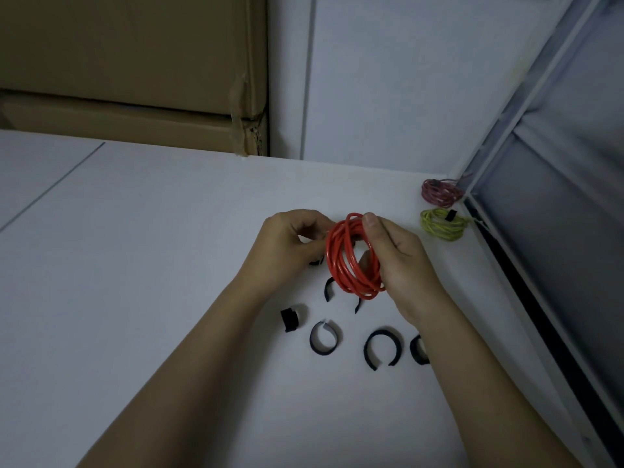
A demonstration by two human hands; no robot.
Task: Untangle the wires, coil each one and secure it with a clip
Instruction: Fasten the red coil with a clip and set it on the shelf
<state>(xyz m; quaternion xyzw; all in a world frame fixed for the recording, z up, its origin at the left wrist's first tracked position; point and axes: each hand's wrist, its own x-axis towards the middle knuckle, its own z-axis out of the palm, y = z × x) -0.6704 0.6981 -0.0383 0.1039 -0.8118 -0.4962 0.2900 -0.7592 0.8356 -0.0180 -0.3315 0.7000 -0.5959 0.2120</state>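
- Nearest me I see the white tabletop (152,265), with both forearms reaching in from the lower edge.
- A scatter of black clips lies between the forearms: an open C-shaped clip (383,349), a ring-shaped clip (325,338) to its left, a short curled clip (290,319) further left, and one clip (418,349) partly hidden by the right forearm.
- Two more clips, (328,288) and a sliver at (358,305), sit just under the red coil.
- I note the red wire coil (351,258) held upright above the tabletop, between the two hands.
- Right hand (401,261): fingers curled round the coil's right side, thumb pressed on its top, fingers passing through the loop.
- Left hand (290,244): fingers curled, pinching at the coil's left edge; what exactly it pinches I cannot tell.
- Further off to the right, near the tabletop's edge, lies a yellow-green coil (442,226) bound with a black clip.
- Just behind it lies a dull pink coil (440,192).
- At the back stands a stack of cardboard boxes (135,79) against the wall.
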